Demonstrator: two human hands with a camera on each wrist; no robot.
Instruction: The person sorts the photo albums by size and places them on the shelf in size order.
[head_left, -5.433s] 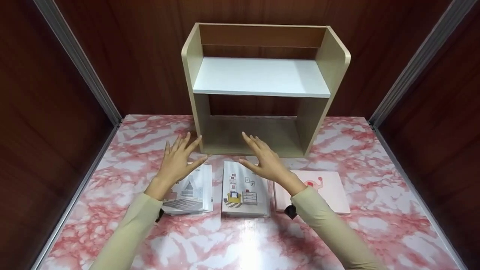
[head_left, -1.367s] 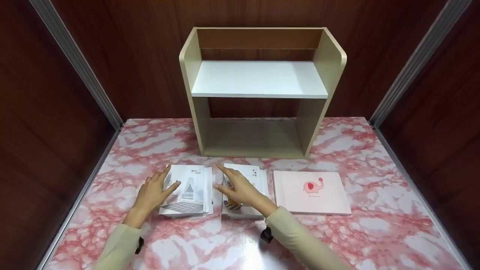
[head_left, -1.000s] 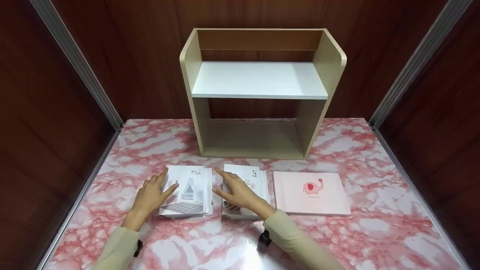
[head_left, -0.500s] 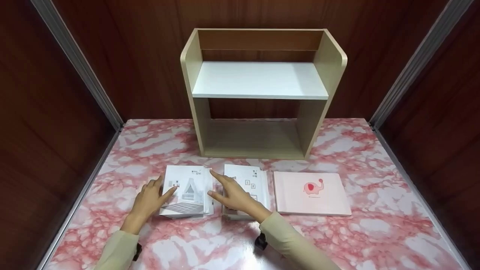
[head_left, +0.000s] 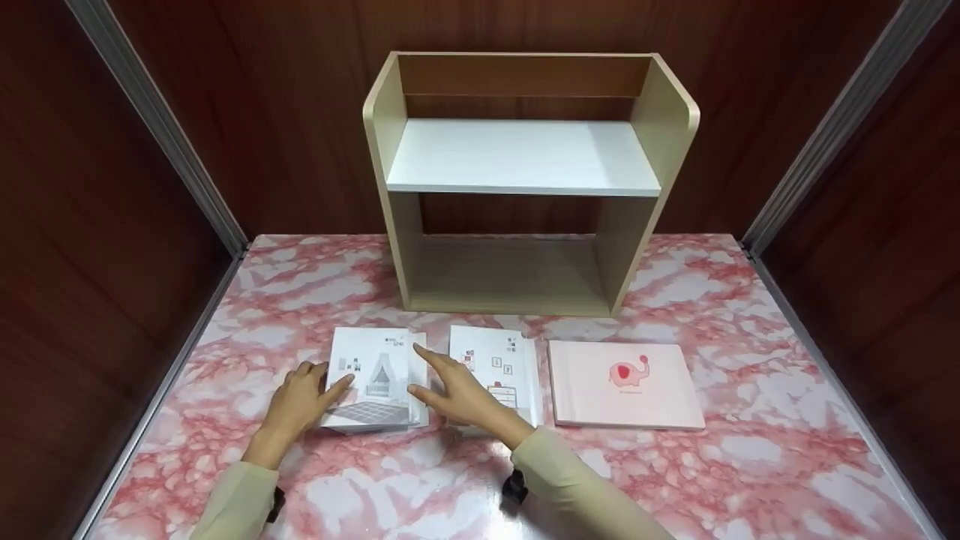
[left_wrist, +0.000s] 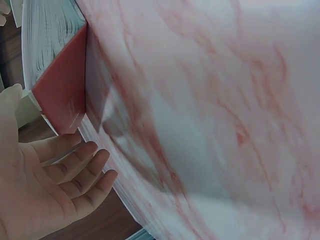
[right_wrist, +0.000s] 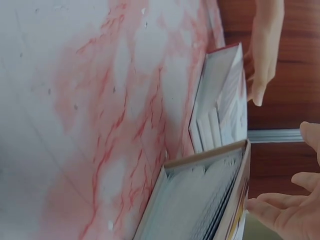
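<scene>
Dark red-brown wooden panels (head_left: 300,135) with metal strips (head_left: 154,116) at the corners close in a desk (head_left: 750,322) marbled in pink and white. At its far middle stands a pale bookcase (head_left: 523,187), its front facing the person.

On the near side of the bookcase three albums lie flat in a row, covers up: the left album (head_left: 379,375) with a canopy drawing, the middle album (head_left: 506,375) with drawn furniture, and the pink album (head_left: 627,386) with an elephant. The narrow gaps between them probably serve to leave each edge within reach.

Both hands frame the left album. The left hand (head_left: 294,401) is at its left side, fingers loosely extended and thumb above the cover; the right hand (head_left: 463,394) reaches across the middle album, thumb and forefinger spread at the left album's right edge. Neither seems to have hold of anything; whether the fingertips touch the album I cannot tell.

Coming from opposite sides looks sensible: the right wrist view shows thick leaves standing slightly apart inside the middle album, and the left album's sides look uneven too, so support on one edge alone might let the covers splay.
</scene>
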